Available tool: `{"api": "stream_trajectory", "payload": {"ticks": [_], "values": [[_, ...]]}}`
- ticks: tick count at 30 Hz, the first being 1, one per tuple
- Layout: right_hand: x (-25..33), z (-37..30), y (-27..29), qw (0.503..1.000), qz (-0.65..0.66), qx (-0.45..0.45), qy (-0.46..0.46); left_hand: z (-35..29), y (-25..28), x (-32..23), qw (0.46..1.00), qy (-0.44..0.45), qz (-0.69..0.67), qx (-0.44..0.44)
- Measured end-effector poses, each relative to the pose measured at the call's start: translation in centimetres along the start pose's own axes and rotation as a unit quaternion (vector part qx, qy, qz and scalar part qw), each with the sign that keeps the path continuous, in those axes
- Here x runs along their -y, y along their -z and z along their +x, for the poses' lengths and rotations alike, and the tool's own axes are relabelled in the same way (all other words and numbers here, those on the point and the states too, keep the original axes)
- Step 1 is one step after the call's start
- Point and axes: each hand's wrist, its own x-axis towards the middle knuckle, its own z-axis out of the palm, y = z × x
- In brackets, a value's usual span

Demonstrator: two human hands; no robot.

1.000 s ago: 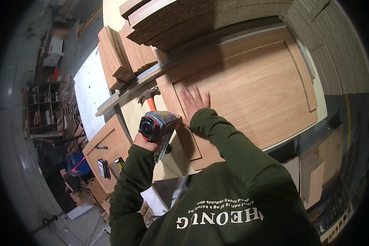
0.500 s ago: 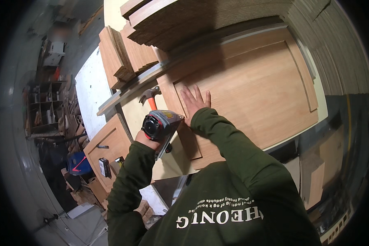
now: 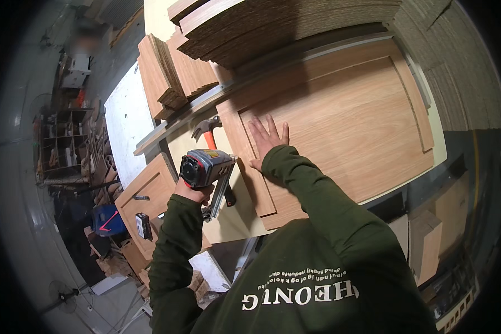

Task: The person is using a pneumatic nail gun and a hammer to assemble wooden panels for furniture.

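My left hand (image 3: 192, 192) is wrapped around the handle of a grey and black nail gun (image 3: 207, 167) with red trim. Its nose points right, close to the left edge of a framed wooden panel (image 3: 339, 122). Flat on that panel, by the inner edge of its left frame strip, lies my right hand (image 3: 269, 140) with the fingers spread. A claw hammer (image 3: 209, 138) with an orange and black handle rests on the pale board (image 3: 242, 214), partly hidden behind the nail gun.
Stacked wooden boards (image 3: 284, 33) stand along the far side, behind a long metal-edged rail (image 3: 192, 107). Another stack (image 3: 456, 72) rises at the far right. To the left, a smaller framed panel (image 3: 145, 192) carries a black battery-like block (image 3: 143, 225).
The nail gun has moved left in my left hand, its nose drawing back from the panel's edge. My right hand stays flat on the panel.
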Motion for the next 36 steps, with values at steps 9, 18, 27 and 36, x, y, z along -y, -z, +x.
{"api": "stream_trajectory", "payload": {"ticks": [9,18,27,36], "values": [[0.2,-0.3,-0.2,1.0,-0.015,-0.009,0.003,1.1,-0.3,0.7,0.994,0.012,0.1,0.034],[0.0,-0.2,-0.3,1.0,-0.003,-0.024,-0.001,-6.8,-5.6,4.0,0.983,-0.024,0.177,0.042],[0.0,0.3,-0.6,1.0,-0.015,-0.018,0.003,-9.8,-9.0,6.0,0.959,-0.206,0.195,0.017],[0.0,0.0,-0.8,1.0,-0.009,-0.018,0.001,-10.1,-10.0,7.2,0.956,-0.198,0.213,-0.05]]}}
